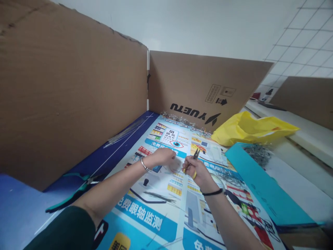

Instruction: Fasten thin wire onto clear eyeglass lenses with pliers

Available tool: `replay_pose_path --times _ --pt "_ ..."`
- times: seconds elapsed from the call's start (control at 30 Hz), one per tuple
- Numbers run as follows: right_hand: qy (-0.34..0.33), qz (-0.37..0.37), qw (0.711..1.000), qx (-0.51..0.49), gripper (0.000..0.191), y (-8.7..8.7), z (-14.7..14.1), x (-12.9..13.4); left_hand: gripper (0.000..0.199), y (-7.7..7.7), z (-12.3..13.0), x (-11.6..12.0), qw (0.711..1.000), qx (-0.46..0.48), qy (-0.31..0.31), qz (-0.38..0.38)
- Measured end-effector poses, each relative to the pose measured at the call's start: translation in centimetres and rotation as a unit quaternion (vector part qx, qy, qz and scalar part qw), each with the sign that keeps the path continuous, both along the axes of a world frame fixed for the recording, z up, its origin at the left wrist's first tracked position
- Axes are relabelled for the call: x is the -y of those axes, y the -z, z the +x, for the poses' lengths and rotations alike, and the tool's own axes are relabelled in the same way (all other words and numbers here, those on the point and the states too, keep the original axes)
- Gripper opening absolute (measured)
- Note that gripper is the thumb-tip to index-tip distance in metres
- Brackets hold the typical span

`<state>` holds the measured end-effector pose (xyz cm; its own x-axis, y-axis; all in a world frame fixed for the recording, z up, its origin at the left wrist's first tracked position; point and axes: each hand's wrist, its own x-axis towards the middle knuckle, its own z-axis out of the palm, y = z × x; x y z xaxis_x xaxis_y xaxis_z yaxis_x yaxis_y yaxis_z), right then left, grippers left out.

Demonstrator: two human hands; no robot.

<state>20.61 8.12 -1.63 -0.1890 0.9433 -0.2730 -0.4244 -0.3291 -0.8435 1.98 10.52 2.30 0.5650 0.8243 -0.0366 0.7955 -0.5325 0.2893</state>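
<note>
My right hand (193, 168) is wrapped round a small pair of pliers (197, 153) with yellow handles, whose dark jaws point up and away from me. Just to its left, my left hand (164, 157) is closed with the fingertips turned toward the pliers. Whatever it pinches is too small or blurred to make out. Both hands are above a printed poster sheet (145, 215) spread over the blue table. A small bundle of thin straight wires (158, 196) lies on the sheet, nearer to me than the hands.
Cardboard panels (78, 86) wall off the left and back. Large green-handled cutters (75, 194) lie at left, beyond them long thin wires (125, 133). Bent wire pieces (179, 121) line the back. At right are a yellow bag (249, 128), a turquoise folder (267, 187) and a wire heap (258, 155).
</note>
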Motion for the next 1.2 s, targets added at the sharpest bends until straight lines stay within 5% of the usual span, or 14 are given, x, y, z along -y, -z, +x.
replay_pose_path --times 0.77,1.2 --pt "0.027 0.065 0.997 -0.03 0.026 1.1 -0.2 0.6 0.023 3.7 1.2 0.4 0.997 -0.055 -0.029 0.045" --pt "0.0 0.032 0.999 -0.02 0.026 1.0 0.3 0.2 0.021 2.7 0.7 0.1 0.999 0.027 -0.04 0.008"
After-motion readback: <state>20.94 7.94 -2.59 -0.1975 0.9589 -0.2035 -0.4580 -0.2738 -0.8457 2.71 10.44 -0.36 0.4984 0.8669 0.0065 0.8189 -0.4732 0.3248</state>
